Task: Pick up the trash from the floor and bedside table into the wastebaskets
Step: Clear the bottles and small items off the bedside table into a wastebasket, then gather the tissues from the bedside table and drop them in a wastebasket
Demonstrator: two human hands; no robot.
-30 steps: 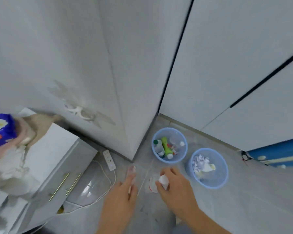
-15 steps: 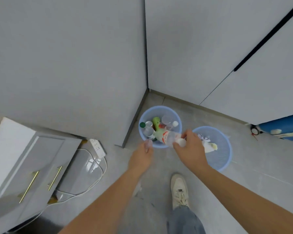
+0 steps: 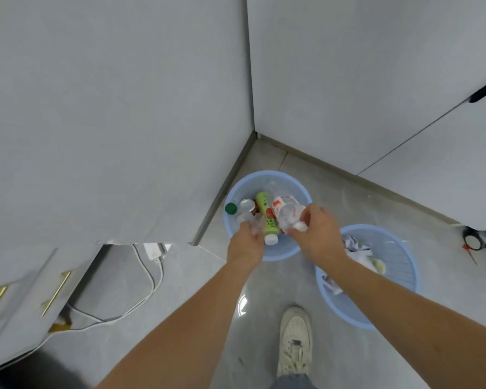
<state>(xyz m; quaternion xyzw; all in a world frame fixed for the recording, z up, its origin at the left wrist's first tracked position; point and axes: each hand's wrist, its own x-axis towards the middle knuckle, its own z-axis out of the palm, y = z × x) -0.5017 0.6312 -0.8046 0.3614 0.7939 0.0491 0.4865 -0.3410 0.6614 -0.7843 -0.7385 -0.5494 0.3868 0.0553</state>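
Two light blue wastebaskets stand on the grey floor by the wall corner. The left wastebasket (image 3: 293, 182) holds a green bottle (image 3: 265, 211), a green cap, a can and other bottles. The right wastebasket (image 3: 401, 265) holds crumpled paper (image 3: 357, 248). My right hand (image 3: 319, 233) grips a clear plastic bottle with a red and white label (image 3: 285, 213) over the left wastebasket. My left hand (image 3: 247, 244) pinches a small clear plastic piece (image 3: 257, 223) above that basket's near rim.
A grey bedside table with gold handles (image 3: 20, 293) stands at the lower left. A white power strip and cable (image 3: 152, 265) lie on the floor beside it. My shoe (image 3: 295, 338) is on the floor below the baskets. A blue object sits at the far right edge.
Both hands rose from the floor with the trash and moved forward over the left wastebasket. The view swung away from the bedside table top towards the baskets.
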